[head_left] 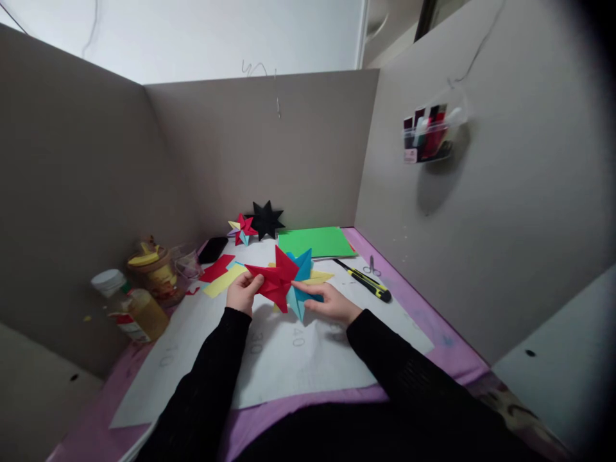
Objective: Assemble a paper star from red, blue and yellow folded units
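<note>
My left hand pinches a point of a red folded paper star, fingers closed on it. My right hand grips a blue folded paper star from its right side. The red and blue pieces overlap in the middle, held just above a white sheet marked with numbers. Both arms wear black sleeves. Loose yellow and red paper pieces lie under and behind the hands.
A black paper star and a small multicoloured star stand at the back wall. Green paper, a yellow-black cutter, small scissors, a glue bottle, jars and a dark phone surround the work area. Grey partitions enclose it.
</note>
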A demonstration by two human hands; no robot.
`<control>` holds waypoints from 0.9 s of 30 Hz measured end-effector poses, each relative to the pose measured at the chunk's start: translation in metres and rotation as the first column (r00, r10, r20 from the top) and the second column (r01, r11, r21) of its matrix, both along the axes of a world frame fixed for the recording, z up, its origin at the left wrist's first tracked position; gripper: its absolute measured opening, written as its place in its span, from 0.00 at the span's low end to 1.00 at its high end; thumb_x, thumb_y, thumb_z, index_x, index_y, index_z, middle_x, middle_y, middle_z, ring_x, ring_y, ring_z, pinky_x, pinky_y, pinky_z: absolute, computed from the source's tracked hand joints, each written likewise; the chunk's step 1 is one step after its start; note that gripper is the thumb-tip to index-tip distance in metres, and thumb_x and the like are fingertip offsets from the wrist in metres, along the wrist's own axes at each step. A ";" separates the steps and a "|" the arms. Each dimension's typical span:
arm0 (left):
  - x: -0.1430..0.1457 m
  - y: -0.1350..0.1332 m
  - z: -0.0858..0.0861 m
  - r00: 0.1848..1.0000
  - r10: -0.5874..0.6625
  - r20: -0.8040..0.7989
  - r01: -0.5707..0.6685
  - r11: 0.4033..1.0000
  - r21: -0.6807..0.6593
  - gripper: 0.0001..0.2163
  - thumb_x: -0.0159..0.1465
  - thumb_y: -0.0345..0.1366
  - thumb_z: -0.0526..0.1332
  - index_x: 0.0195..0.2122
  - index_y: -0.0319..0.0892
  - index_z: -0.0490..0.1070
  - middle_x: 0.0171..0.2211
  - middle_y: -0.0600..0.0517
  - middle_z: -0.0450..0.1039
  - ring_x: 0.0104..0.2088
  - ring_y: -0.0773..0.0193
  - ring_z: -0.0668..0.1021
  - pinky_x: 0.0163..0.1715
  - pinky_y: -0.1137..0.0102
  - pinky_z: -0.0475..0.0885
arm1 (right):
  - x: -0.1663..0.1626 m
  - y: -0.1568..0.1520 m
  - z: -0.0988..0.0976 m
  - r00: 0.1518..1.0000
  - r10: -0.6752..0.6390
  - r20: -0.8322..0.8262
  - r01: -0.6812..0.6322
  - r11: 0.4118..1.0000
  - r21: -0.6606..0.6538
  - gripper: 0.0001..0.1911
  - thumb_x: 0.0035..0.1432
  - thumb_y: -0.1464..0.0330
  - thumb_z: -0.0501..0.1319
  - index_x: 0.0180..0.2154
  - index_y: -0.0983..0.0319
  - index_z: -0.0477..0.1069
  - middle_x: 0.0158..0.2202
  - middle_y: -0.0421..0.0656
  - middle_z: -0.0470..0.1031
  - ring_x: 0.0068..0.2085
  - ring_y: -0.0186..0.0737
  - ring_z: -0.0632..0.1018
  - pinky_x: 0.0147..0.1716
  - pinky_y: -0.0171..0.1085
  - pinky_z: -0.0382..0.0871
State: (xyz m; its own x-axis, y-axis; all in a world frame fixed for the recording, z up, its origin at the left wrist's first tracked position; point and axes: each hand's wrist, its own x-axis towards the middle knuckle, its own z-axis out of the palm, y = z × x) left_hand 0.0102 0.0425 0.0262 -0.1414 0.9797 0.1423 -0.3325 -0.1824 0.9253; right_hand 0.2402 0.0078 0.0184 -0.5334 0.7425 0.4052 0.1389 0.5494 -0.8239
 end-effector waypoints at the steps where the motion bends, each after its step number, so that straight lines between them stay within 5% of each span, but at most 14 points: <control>1: 0.000 -0.001 0.001 1.000 -0.012 -0.011 0.012 1.000 -0.007 0.17 0.39 0.41 0.73 0.26 0.36 0.73 0.22 0.52 0.75 0.23 0.66 0.75 0.29 0.70 0.71 | 0.001 0.000 0.001 1.000 0.006 -0.002 -0.006 1.000 -0.017 0.28 0.55 0.58 0.60 0.56 0.60 0.62 0.57 0.48 0.66 0.57 0.49 0.68 0.58 0.52 0.57; 8: -0.004 -0.002 0.004 0.988 -0.111 -0.107 0.103 0.992 -0.075 0.16 0.41 0.40 0.73 0.22 0.38 0.69 0.18 0.55 0.72 0.19 0.69 0.72 0.21 0.75 0.67 | 0.006 0.001 0.005 0.999 0.051 -0.013 -0.052 0.997 -0.057 0.27 0.57 0.57 0.59 0.55 0.59 0.64 0.56 0.48 0.68 0.56 0.49 0.69 0.57 0.52 0.58; 15: 0.003 -0.006 0.005 0.966 -0.077 -0.248 0.069 0.997 -0.041 0.16 0.41 0.43 0.71 0.23 0.38 0.69 0.13 0.57 0.67 0.13 0.74 0.64 0.12 0.78 0.55 | 0.004 0.004 0.002 0.996 0.092 -0.015 -0.093 0.993 -0.072 0.29 0.56 0.54 0.58 0.56 0.59 0.62 0.58 0.48 0.65 0.58 0.49 0.67 0.58 0.53 0.55; 27: 0.004 -0.011 0.010 0.959 -0.024 -0.281 0.034 0.999 0.030 0.15 0.45 0.41 0.69 0.22 0.40 0.63 0.12 0.60 0.63 0.13 0.74 0.63 0.14 0.78 0.56 | 0.001 0.004 0.001 0.992 0.107 -0.073 -0.114 0.988 -0.101 0.36 0.55 0.44 0.49 0.56 0.61 0.64 0.58 0.50 0.65 0.58 0.48 0.66 0.59 0.51 0.55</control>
